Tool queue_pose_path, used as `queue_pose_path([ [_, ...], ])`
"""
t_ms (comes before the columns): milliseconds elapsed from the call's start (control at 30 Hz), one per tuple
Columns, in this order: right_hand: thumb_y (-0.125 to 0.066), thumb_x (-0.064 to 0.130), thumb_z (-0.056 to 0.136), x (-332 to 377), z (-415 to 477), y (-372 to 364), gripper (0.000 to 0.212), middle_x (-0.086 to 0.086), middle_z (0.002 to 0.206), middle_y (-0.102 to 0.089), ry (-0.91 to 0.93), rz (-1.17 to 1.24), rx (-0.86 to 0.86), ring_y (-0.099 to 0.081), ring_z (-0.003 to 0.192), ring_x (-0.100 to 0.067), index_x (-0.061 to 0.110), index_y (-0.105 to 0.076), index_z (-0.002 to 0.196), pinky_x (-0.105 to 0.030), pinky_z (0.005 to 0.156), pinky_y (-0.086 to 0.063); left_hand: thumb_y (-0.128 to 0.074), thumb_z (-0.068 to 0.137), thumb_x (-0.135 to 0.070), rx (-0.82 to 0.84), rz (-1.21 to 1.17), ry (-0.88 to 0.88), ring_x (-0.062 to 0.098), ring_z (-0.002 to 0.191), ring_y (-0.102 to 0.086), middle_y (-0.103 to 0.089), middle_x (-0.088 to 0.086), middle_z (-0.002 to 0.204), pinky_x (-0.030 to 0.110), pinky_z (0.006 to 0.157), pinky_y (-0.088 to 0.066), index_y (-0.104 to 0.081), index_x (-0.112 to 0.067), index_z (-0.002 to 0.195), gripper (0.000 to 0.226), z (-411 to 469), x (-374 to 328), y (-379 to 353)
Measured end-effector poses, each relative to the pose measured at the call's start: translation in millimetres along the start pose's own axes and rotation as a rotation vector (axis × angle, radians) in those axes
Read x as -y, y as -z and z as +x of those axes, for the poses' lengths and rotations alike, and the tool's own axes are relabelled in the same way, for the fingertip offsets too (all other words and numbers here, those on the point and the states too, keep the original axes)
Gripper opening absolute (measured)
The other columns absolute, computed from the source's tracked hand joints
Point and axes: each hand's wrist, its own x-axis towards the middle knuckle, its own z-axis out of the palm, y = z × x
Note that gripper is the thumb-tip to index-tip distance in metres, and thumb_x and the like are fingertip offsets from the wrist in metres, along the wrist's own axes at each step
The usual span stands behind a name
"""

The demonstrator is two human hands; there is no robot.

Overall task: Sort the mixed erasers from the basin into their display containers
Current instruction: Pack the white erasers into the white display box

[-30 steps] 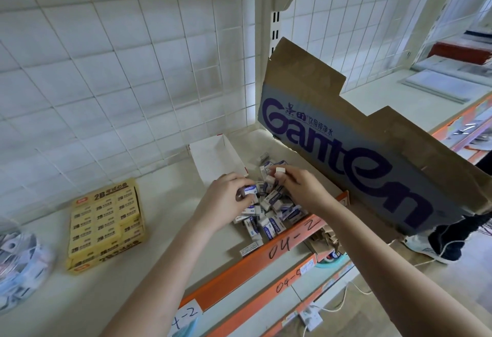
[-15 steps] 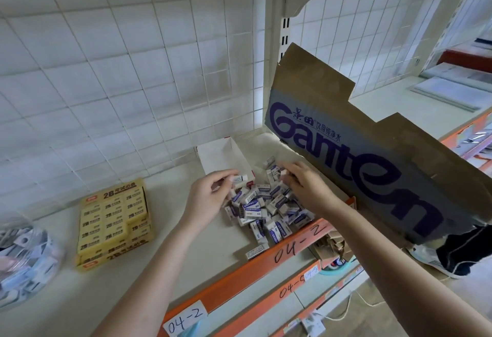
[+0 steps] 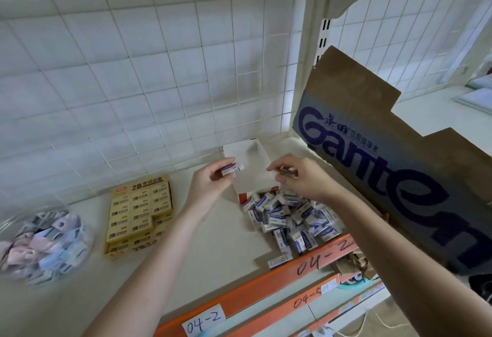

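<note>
Head view: left hand (image 3: 210,183) pinches a blue-white eraser (image 3: 233,170) over the open white display box (image 3: 246,150). Right hand (image 3: 302,180), fingers curled, pinches a second eraser (image 3: 288,171), blurred, over the same box. Eraser pile (image 3: 290,215) lies on the shelf (image 3: 213,243), touching the box's near end.

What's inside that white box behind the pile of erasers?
The white box shows only its bare floor. The left hand and right hand, each pinching an eraser, hide parts of it.
</note>
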Motion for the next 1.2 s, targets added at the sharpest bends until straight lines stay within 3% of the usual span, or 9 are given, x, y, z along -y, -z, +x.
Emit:
queue_pose_path([
  [100,-0.065,0.006,0.085,7,25,6,0.026,0.011,0.101,-0.059,0.024,0.003,-0.028,-0.055,0.084,0.011,0.019,-0.068,0.108,0.004,0.074,-0.038,-0.063,0.08,0.008,0.013,0.086,-0.005,-0.013,0.079,-0.061,-0.065,-0.016,0.095,0.008,0.078,-0.043,-0.065,-0.031,0.094,0.04,18,-4,3],
  [233,-0.065,0.004,0.085,8,60,6,0.032,0.002,0.108,-0.059,0.029,-0.1,-0.047,-0.054,0.091,-0.004,0.013,-0.065,0.116,0.005,0.069,-0.034,-0.068,0.076,0.004,0.028,0.276,-0.013,0.003,0.08,-0.061,-0.067,-0.006,0.088,0.019,0.079,-0.046,-0.066,-0.025,0.087,0.031,48,-7,3],
  [400,-0.061,0.01,0.089,2,97,-11,0.034,-0.009,0.122,-0.057,-0.004,-0.282,-0.036,-0.055,0.11,-0.025,0.008,-0.06,0.123,-0.018,0.086,-0.036,-0.072,0.077,-0.01,0.078,0.627,-0.074,0.007,0.084,-0.061,-0.069,-0.004,0.087,0.004,0.069,-0.04,-0.074,-0.013,0.1,0.023,78,-4,-8],
  [500,-0.061,0.007,0.088,-8,110,-25,0.03,-0.011,0.118,-0.06,-0.032,-0.274,-0.047,-0.057,0.107,-0.026,0.006,-0.061,0.118,-0.024,0.086,-0.039,-0.067,0.079,-0.008,0.153,0.784,-0.078,0.02,0.096,-0.066,-0.072,0.007,0.099,0.025,0.087,-0.05,-0.073,-0.012,0.099,0.021,91,4,-17],
  [567,-0.058,0.005,0.089,-15,117,-31,0.025,-0.011,0.111,-0.063,-0.037,-0.318,-0.058,-0.057,0.103,-0.027,0.007,-0.065,0.113,-0.022,0.078,-0.037,-0.058,0.082,-0.006,0.15,0.975,-0.076,0.027,0.104,-0.061,-0.07,0.006,0.105,0.032,0.091,-0.047,-0.071,-0.018,0.103,0.027,98,10,-20],
  [633,-0.053,0.004,0.089,-17,123,-35,0.024,-0.012,0.106,-0.065,-0.033,-0.409,-0.026,-0.056,0.102,-0.03,0.009,-0.067,0.109,-0.023,0.072,-0.034,-0.051,0.085,-0.004,0.112,1.163,-0.109,0.028,0.108,-0.054,-0.067,0.004,0.108,0.032,0.088,-0.039,-0.069,-0.021,0.106,0.033,100,14,-22],
  [700,-0.048,0.005,0.09,-17,128,-38,0.028,-0.015,0.108,-0.063,-0.036,-0.491,0.003,-0.052,0.103,-0.032,0.01,-0.063,0.113,-0.027,0.08,-0.036,-0.051,0.086,-0.003,0.078,1.279,-0.136,0.029,0.106,-0.05,-0.065,0.006,0.105,0.034,0.081,-0.039,-0.069,-0.018,0.104,0.03,101,15,-25],
  [867,-0.05,0.011,0.091,-20,141,-41,0.026,-0.015,0.115,-0.057,-0.055,-0.592,0.013,-0.048,0.11,-0.03,0.007,-0.059,0.115,-0.033,0.086,-0.04,-0.054,0.084,-0.012,0.059,1.285,0.01,0.029,0.098,-0.061,-0.066,0.008,0.102,0.033,0.073,-0.048,-0.069,-0.016,0.1,0.022,107,13,-24],
  [1200,-0.053,0.017,0.09,-22,143,-41,0.024,-0.012,0.105,-0.065,-0.15,-0.68,0.008,-0.062,0.097,-0.032,0.016,-0.066,0.11,-0.033,0.074,-0.048,-0.051,0.085,-0.005,0.002,1.467,-0.002,0.029,0.1,-0.063,-0.065,0.007,0.106,0.028,0.069,-0.037,-0.066,-0.018,0.107,0.03,109,7,-34],
])
